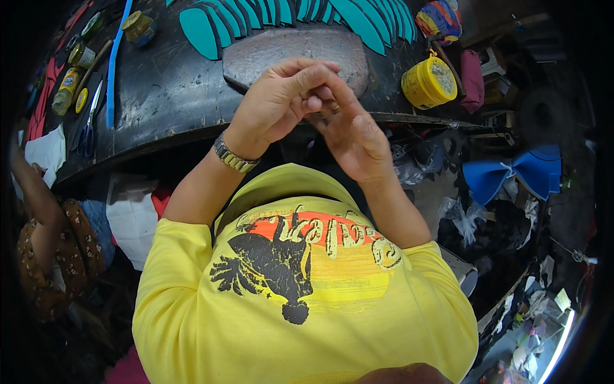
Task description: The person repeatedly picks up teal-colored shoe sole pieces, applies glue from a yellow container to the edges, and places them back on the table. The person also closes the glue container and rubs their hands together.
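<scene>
Above the near edge of the dark table [167, 89], my two hands meet at the fingertips. My left hand [288, 96], with a metal watch [235, 155] on its wrist, has its fingers curled and its thumb against the right fingers. Whether anything small sits in that pinch is hidden. My right hand [359, 137] shows its palm, fingers stretched toward the left hand and thumb apart. Just beyond them lies a flat grey stone slab [268, 52]. Behind it, teal sole-shaped pieces [199, 32] with dark undersides lie overlapped in a long row.
Left on the table are a blue strip [112, 77], scissors [87, 136], a jar [139, 28] and a bottle [66, 93]. At right stands a yellow tub [428, 83], with blue sheets [511, 174] tied together below. Another person's arm [35, 198] is at far left.
</scene>
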A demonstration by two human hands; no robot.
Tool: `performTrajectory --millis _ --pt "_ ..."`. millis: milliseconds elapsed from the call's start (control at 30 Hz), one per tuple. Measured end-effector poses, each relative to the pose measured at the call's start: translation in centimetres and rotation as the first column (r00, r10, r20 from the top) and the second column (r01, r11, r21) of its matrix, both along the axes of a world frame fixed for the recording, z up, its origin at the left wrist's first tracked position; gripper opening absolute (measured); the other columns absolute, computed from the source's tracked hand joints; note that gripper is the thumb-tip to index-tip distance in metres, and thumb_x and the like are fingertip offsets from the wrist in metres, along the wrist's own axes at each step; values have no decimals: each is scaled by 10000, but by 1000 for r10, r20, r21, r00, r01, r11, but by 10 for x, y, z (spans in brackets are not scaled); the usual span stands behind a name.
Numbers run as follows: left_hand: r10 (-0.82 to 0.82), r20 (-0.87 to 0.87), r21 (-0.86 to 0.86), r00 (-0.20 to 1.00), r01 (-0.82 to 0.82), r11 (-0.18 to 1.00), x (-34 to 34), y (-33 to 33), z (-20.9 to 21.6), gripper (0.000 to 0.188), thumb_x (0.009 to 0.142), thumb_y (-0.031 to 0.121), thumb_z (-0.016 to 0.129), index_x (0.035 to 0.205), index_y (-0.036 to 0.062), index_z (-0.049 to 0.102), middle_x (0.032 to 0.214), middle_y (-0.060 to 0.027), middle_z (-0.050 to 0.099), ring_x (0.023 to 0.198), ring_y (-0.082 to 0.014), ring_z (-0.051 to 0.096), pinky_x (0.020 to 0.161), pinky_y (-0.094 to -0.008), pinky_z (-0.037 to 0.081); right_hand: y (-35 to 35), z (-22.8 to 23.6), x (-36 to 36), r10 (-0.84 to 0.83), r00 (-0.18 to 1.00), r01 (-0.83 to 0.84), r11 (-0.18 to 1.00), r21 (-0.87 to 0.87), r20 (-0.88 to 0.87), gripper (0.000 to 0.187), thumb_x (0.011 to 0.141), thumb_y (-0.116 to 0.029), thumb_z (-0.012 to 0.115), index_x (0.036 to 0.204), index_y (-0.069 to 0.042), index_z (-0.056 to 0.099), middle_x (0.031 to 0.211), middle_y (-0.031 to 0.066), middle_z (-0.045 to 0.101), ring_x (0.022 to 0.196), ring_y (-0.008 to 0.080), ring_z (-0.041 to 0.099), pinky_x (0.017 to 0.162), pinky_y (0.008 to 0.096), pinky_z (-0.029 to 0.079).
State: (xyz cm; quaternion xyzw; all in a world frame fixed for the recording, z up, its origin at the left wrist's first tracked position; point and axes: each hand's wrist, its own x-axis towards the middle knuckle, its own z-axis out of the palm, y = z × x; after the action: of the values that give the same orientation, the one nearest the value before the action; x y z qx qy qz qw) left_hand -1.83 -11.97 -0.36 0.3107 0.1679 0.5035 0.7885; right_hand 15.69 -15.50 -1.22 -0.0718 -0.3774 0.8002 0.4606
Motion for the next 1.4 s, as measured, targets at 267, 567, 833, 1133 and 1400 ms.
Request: performTrajectory --millis 267,567,833,1133,1400 --pt "-127 235 -172 964 170 970 -5 -1 -10 208 966 201 635 1055 19 682 716 26 628 620 -49 590 737 -246 564 2 1 -5 -666 621 245 666 705 413 541 818 -243 756 1340 -191 620 1525 141 384 1427 292 315 1161 426 217" --pt "262 -392 332 882 -130 934 -7 -5 -3 172 920 189 695 1000 45 744 875 -29 708 761 -86 623 705 -223 516 6 20 13 -962 213 64 189 980 171 261 805 -243 762 1055 -170 771 1426 148 486 1324 337 433 1136 507 227" --pt "266 -305 299 914 -173 938 6 -10 10 150 940 162 669 984 27 717 882 -28 678 826 -102 631 765 -237 510 10 10 -3 -937 349 535 196 822 -4 169 906 -136 671 1025 -48 752 1407 160 450 1235 286 492 1033 413 389" --pt "371 -455 518 810 -98 850 20 -28 4 214 994 131 561 1080 -7 702 1165 -86 666 1147 -177 582 1008 -308 434 39 19 0 -818 533 795 572 203 218 672 1009 -298 546 1520 -36 197 1437 163 398 1272 290 469 1073 427 353" --pt "329 -400 544 855 -68 836 48 -57 -18 684 1059 484 240 1569 57 83 1641 -147 26 1512 -271 -27 1205 -356 51 26 -2 -39 -763 568 515 621 590 307 700 1036 -457 322 1545 -23 116 1549 169 229 1380 260 302 1127 341 255"
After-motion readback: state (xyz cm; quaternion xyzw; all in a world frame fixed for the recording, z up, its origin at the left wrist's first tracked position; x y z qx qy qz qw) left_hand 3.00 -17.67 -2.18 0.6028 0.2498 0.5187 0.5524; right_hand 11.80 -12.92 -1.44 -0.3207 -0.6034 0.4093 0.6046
